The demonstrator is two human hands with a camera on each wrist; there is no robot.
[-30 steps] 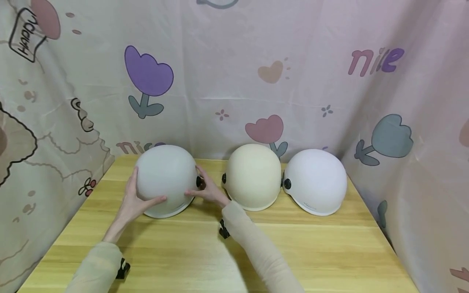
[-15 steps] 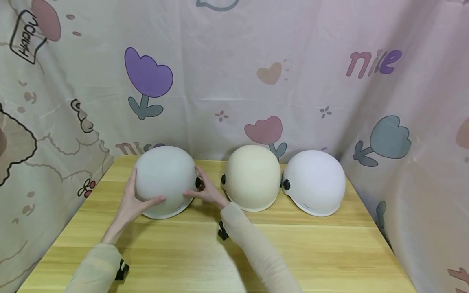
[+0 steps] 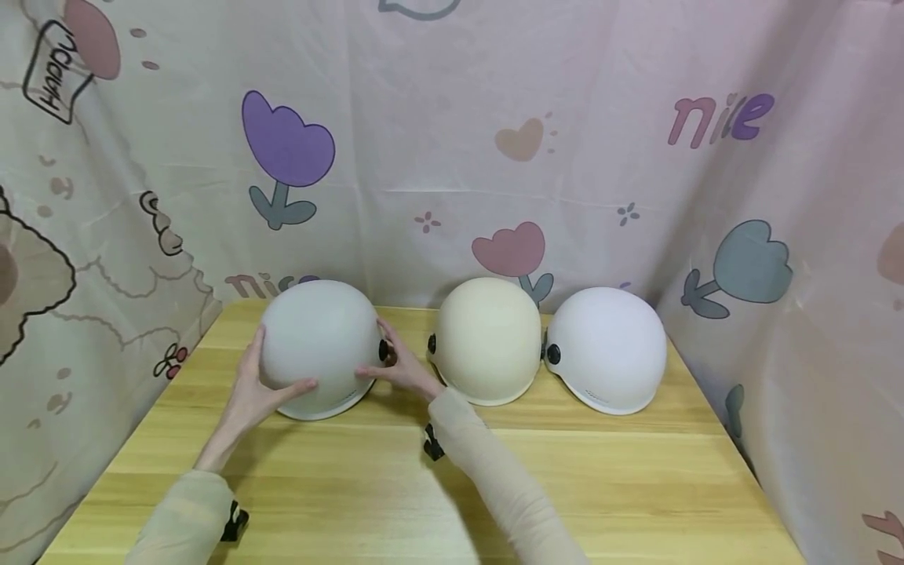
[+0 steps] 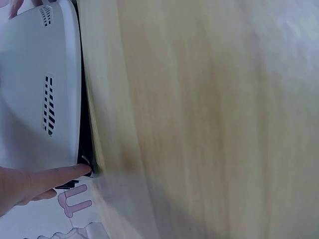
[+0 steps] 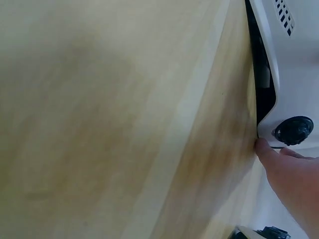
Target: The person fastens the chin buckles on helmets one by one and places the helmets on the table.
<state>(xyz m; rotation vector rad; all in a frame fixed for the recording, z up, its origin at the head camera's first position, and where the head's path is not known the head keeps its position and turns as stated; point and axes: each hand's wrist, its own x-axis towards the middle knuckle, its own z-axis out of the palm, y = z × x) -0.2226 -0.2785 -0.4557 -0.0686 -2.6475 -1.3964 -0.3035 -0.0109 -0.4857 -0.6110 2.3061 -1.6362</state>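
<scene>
Okay, pale grey helmet (image 3: pixel 321 341) sits on the wooden table (image 3: pixel 353 479), left end of a row of three, near the back edge. Left hand (image 3: pixel 247 388) spread against its left side, thumb stretched across the front. Right hand (image 3: pixel 408 369) spread too, at the opposite side by the black round knob (image 3: pixel 383 350), thumb straight across. Cream helmet (image 3: pixel 490 341) next over, white helmet (image 3: pixel 607 349) just beside that. Tulip-print curtain (image 3: pixel 424 110) behind.
</scene>
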